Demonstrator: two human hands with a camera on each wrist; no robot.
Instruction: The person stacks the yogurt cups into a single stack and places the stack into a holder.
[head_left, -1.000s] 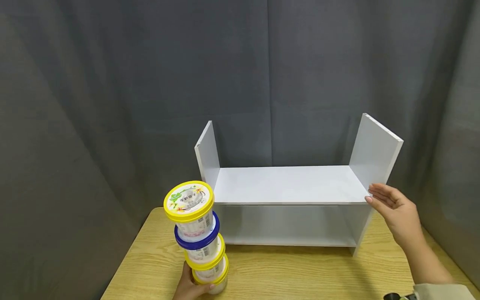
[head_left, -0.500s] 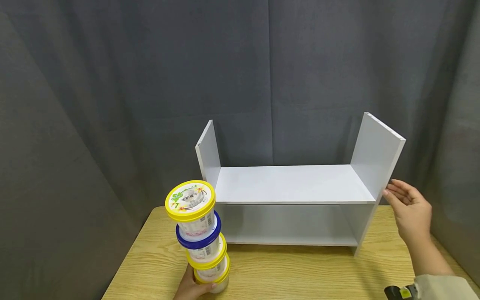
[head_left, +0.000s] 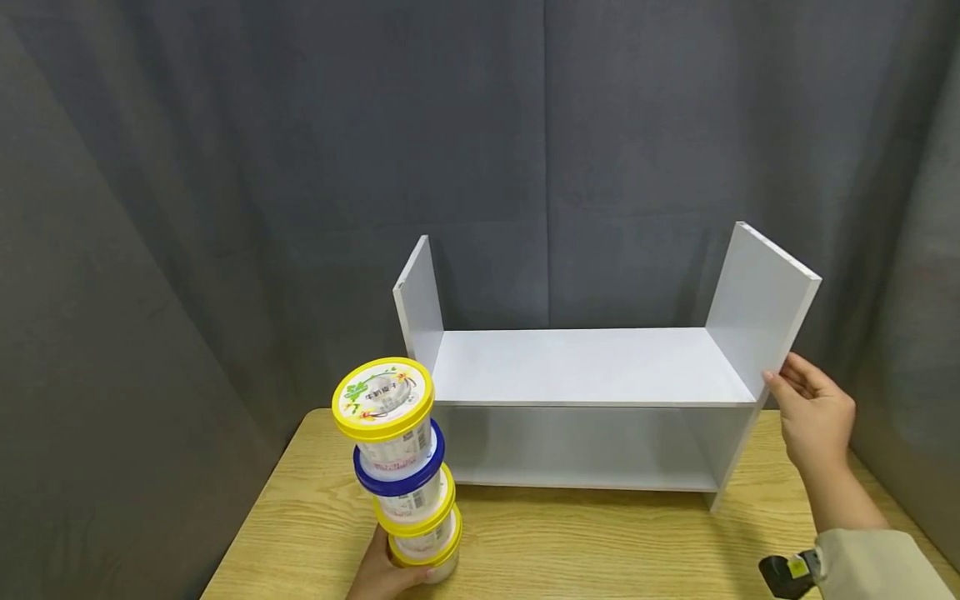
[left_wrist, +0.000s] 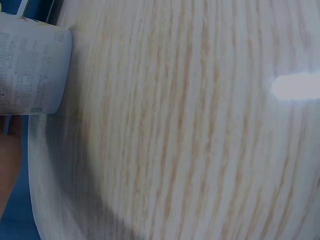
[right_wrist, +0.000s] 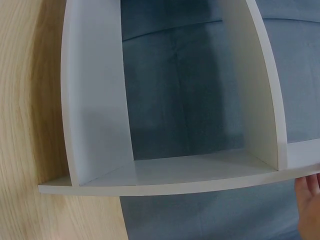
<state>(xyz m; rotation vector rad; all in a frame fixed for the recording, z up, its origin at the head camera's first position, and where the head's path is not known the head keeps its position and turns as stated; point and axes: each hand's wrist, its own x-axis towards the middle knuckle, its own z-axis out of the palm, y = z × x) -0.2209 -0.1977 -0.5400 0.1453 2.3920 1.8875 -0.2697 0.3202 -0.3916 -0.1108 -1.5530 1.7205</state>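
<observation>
At the lower left of the head view, several round white tubs are stacked in a leaning column. The top tub [head_left: 382, 400] has a yellow lid with a flower print, and the one below has a blue lid [head_left: 401, 479]. My left hand [head_left: 382, 567] grips the lowest yellow-lidded tub [head_left: 442, 568] from the left. In the left wrist view a white printed tub [left_wrist: 32, 65] shows at the edge, just over the wood. A white two-tier shelf [head_left: 592, 367] stands behind; my right hand [head_left: 817, 421] pinches the front edge of its right side panel [head_left: 772, 292], thumb toward the inner side.
The light wood table [head_left: 570, 550] carries both the shelf and the stack. Grey curtains [head_left: 480, 150] hang close behind and at both sides. The stack overlaps the shelf's left end in the head view. A black device [head_left: 787, 575] sits at the right wrist.
My right hand has moved outward from the front of the upper board to the right panel's edge, and its fingers have closed there. The left hand keeps its grip on the lowest tub.
</observation>
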